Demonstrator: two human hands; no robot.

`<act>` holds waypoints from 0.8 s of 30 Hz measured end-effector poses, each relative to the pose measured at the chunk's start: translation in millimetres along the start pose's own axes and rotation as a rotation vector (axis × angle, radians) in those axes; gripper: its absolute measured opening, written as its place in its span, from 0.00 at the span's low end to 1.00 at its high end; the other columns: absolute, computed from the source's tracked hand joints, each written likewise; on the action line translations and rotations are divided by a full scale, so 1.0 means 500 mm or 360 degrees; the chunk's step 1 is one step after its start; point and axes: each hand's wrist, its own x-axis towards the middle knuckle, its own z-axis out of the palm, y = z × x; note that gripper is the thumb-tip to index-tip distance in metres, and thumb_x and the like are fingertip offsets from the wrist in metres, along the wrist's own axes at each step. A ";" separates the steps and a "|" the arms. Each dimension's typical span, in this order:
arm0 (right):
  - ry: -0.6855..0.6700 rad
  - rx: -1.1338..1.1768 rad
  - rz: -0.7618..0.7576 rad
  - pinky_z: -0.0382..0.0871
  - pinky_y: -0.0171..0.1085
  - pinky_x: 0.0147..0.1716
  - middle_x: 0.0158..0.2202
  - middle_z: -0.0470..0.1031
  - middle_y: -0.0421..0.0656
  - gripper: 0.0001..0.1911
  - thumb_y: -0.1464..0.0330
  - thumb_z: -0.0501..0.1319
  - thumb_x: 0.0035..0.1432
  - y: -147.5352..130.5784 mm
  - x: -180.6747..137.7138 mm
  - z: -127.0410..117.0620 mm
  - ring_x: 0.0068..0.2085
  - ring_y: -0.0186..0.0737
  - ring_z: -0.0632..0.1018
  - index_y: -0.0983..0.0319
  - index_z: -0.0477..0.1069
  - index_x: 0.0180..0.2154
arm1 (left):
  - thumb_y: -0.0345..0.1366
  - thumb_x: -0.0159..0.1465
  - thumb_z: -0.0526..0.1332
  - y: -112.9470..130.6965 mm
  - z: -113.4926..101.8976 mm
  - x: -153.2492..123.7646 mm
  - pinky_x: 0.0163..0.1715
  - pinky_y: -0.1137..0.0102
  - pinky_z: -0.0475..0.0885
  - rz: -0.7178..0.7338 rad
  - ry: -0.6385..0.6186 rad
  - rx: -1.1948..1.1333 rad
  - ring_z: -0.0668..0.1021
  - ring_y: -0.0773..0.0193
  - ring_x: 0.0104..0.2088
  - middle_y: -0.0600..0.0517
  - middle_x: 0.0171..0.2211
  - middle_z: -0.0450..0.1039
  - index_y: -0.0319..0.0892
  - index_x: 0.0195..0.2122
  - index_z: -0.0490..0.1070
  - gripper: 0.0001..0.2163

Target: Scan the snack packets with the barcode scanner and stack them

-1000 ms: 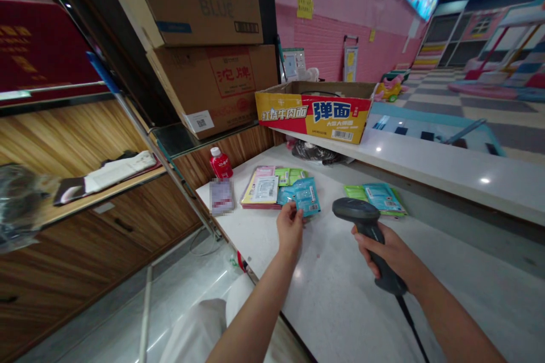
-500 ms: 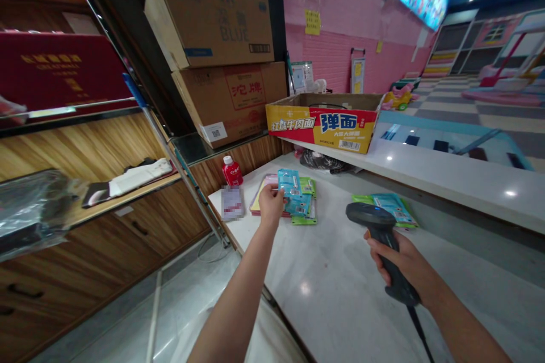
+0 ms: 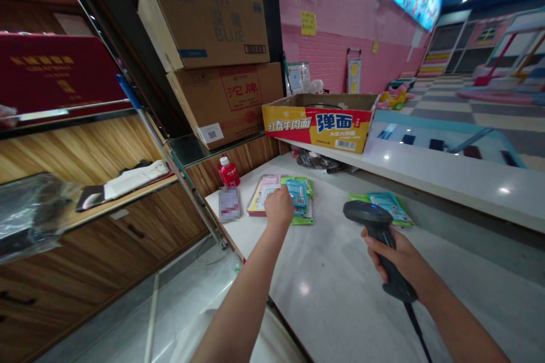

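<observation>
Gripping the handheld scanner [image 3: 383, 236] by its handle, the right hand [image 3: 400, 258] has its fingers curled round the dark grip, pretty snug, no spread to speak of. The scanner's head sticks out past the hand to the far left, and its cable [image 3: 417, 329] runs off toward the near edge on the right.

The left hand [image 3: 280, 205] is over at the packet pile on the left part of the white counter [image 3: 323, 295]. Its fingers are bent inward rather than spread, but the back of the hand hides most of the tips, so I honestly can't tell if they're pinching something or just resting there. The blue packets [image 3: 298, 191] show right beside the knuckles, on the right side, with green packets [image 3: 307, 220] poking out around them. Just left of that hand there's a yellow-and-pink stack [image 3: 256, 204].

Another blue packet [image 3: 389, 204] lies with some green ones on the right, just beyond the scanner head. Farther left sits a red bottle [image 3: 230, 173], standing upright, with a blurred-out item [image 3: 229, 204] just on its near side. The noodle carton [image 3: 315, 127] is on the raised ledge at the far side.
</observation>
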 end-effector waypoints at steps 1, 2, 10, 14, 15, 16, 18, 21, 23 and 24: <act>-0.0009 0.0002 -0.0012 0.60 0.29 0.09 0.15 0.66 0.31 0.21 0.53 0.65 0.48 -0.001 0.000 0.000 0.11 0.29 0.65 0.60 0.65 0.36 | 0.31 0.63 0.53 0.004 -0.004 -0.004 0.37 0.62 0.69 0.0011 -0.0007 0.0104 0.76 0.50 0.39 0.39 0.37 0.73 0.37 0.42 0.71 0.10; -0.0016 0.0001 -0.0021 0.60 0.29 0.09 0.15 0.66 0.31 0.21 0.53 0.65 0.48 -0.002 -0.001 -0.001 0.11 0.29 0.65 0.60 0.65 0.36 | 0.30 0.64 0.52 0.008 -0.006 -0.008 0.37 0.62 0.69 0.0031 0.0017 0.0181 0.76 0.50 0.40 0.39 0.38 0.72 0.37 0.42 0.71 0.10; -0.0051 0.0010 -0.0018 0.61 0.29 0.10 0.16 0.67 0.31 0.21 0.54 0.65 0.49 -0.007 -0.002 -0.005 0.12 0.29 0.66 0.60 0.65 0.37 | 0.35 0.64 0.57 0.006 0.045 -0.035 0.59 0.56 0.58 0.0852 -0.0025 0.0069 0.63 0.51 0.61 0.43 0.60 0.63 0.46 0.55 0.67 0.17; -0.0049 0.0012 -0.0018 0.60 0.29 0.09 0.16 0.67 0.31 0.21 0.53 0.66 0.48 -0.008 -0.002 -0.005 0.12 0.29 0.65 0.60 0.65 0.37 | 0.36 0.63 0.60 -0.003 0.074 -0.043 0.61 0.55 0.55 0.0766 -0.0093 0.0025 0.62 0.50 0.62 0.42 0.62 0.60 0.45 0.55 0.68 0.18; -0.0039 0.0013 -0.0014 0.60 0.29 0.09 0.16 0.67 0.31 0.22 0.53 0.66 0.47 -0.009 -0.003 -0.005 0.11 0.29 0.65 0.60 0.66 0.37 | 0.36 0.63 0.60 -0.003 0.075 -0.044 0.61 0.54 0.56 0.0742 -0.0092 0.0009 0.62 0.50 0.62 0.42 0.62 0.61 0.45 0.54 0.68 0.18; -0.0027 0.0014 -0.0010 0.60 0.29 0.09 0.16 0.67 0.31 0.22 0.52 0.66 0.46 -0.010 -0.003 -0.005 0.11 0.29 0.65 0.60 0.66 0.37 | 0.36 0.63 0.60 -0.001 0.074 -0.045 0.61 0.54 0.56 0.0729 -0.0086 -0.0005 0.62 0.49 0.62 0.42 0.61 0.61 0.46 0.54 0.68 0.18; 0.0006 0.0018 0.0003 0.60 0.29 0.09 0.16 0.67 0.31 0.22 0.52 0.66 0.46 -0.015 -0.003 -0.009 0.11 0.29 0.65 0.60 0.66 0.36 | 0.37 0.62 0.60 0.008 0.068 -0.046 0.61 0.53 0.55 0.0724 -0.0067 -0.0029 0.62 0.48 0.62 0.41 0.61 0.62 0.44 0.53 0.69 0.17; 0.0090 0.0043 0.0045 0.60 0.29 0.10 0.16 0.67 0.31 0.21 0.54 0.67 0.46 -0.024 -0.001 -0.024 0.12 0.29 0.66 0.59 0.65 0.36 | 0.37 0.63 0.59 0.035 0.055 -0.049 0.59 0.54 0.58 0.0731 -0.0039 -0.0105 0.63 0.48 0.61 0.39 0.59 0.63 0.42 0.53 0.69 0.17; 0.0184 0.0062 0.0083 0.61 0.29 0.10 0.16 0.68 0.31 0.20 0.55 0.67 0.47 -0.030 0.001 -0.041 0.12 0.29 0.67 0.59 0.65 0.35 | 0.36 0.64 0.58 0.060 0.051 -0.053 0.57 0.55 0.61 0.0750 -0.0061 -0.0207 0.65 0.50 0.58 0.40 0.55 0.66 0.42 0.51 0.69 0.15; 0.0233 0.0066 0.0095 0.61 0.29 0.10 0.17 0.69 0.32 0.19 0.55 0.68 0.47 -0.033 0.002 -0.050 0.13 0.29 0.67 0.59 0.65 0.34 | 0.35 0.64 0.57 0.075 0.052 -0.057 0.55 0.56 0.63 0.0767 -0.0090 -0.0272 0.67 0.51 0.57 0.41 0.53 0.68 0.42 0.50 0.70 0.13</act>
